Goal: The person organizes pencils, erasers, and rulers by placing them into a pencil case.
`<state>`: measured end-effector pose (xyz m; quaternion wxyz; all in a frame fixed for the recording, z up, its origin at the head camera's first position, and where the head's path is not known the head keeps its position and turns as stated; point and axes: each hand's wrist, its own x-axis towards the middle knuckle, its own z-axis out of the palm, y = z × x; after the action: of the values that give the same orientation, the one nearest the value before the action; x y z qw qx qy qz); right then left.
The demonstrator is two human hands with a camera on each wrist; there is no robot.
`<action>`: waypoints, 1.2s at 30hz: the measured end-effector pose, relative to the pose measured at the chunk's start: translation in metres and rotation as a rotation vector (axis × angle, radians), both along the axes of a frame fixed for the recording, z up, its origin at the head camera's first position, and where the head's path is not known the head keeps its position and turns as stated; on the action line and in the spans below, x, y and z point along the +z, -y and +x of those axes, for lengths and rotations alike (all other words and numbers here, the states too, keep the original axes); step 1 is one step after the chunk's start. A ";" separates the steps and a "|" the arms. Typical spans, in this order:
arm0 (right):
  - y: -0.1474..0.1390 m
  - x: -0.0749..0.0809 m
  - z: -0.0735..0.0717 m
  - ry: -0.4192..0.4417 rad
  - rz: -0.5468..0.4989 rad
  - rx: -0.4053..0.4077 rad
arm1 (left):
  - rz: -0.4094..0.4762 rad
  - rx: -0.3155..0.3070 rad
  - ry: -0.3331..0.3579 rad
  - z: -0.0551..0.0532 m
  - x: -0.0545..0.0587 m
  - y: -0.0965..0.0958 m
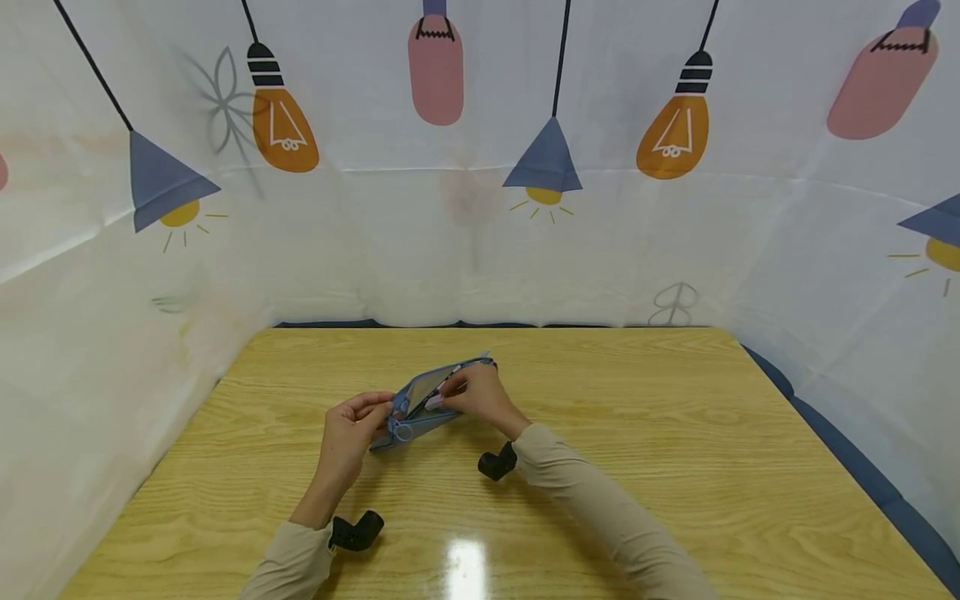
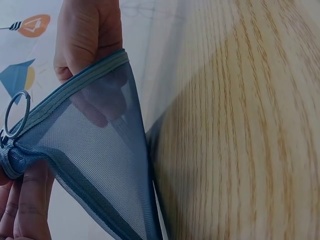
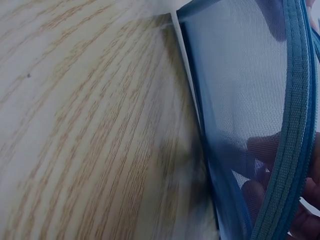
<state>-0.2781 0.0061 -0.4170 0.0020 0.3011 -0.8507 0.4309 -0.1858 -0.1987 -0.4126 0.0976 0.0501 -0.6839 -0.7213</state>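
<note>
A blue mesh zipper pouch is held with its mouth spread apart, its lower edge close over the wooden table. My left hand pinches the pouch's left end, beside the ring of the zipper pull. Fingers of my right hand reach into the mouth, with a small pale thing at their tips. In the left wrist view those fingers show through the mesh. Along the inside of the mouth lies a thin dark strip. The right wrist view shows the zipper edge close up.
The wooden table spreads around both hands. Behind it and at the sides hangs a white cloth printed with lamps and bulbs. A black wrist mount sits at the left cuff, another at the right.
</note>
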 end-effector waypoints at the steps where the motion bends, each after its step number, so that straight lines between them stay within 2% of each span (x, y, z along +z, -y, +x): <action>1: 0.000 0.000 0.000 -0.006 -0.002 0.003 | 0.000 0.001 0.002 0.000 0.000 0.000; 9: -0.001 0.003 0.002 -0.001 -0.020 0.011 | -0.014 0.011 0.035 -0.001 0.003 -0.003; 14: -0.008 0.006 0.004 0.006 -0.057 -0.022 | -0.014 0.013 0.040 -0.002 0.002 -0.004; 21: -0.030 0.015 0.010 -0.006 -0.159 -0.059 | -0.037 0.004 0.039 -0.004 0.001 -0.006; 28: -0.059 0.023 0.014 0.020 -0.283 -0.113 | -0.057 -0.026 0.035 -0.009 0.001 -0.008; 32: -0.079 0.026 0.020 0.032 -0.309 -0.130 | -0.120 -0.054 0.017 -0.010 0.001 -0.009; 36: -0.100 0.027 0.028 0.048 -0.314 -0.163 | -0.218 -0.086 0.001 -0.010 -0.001 -0.008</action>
<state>-0.2501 0.1059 -0.3898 0.0634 0.2167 -0.7944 0.5638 -0.1957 -0.1908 -0.4140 0.0710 0.0102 -0.7598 -0.6462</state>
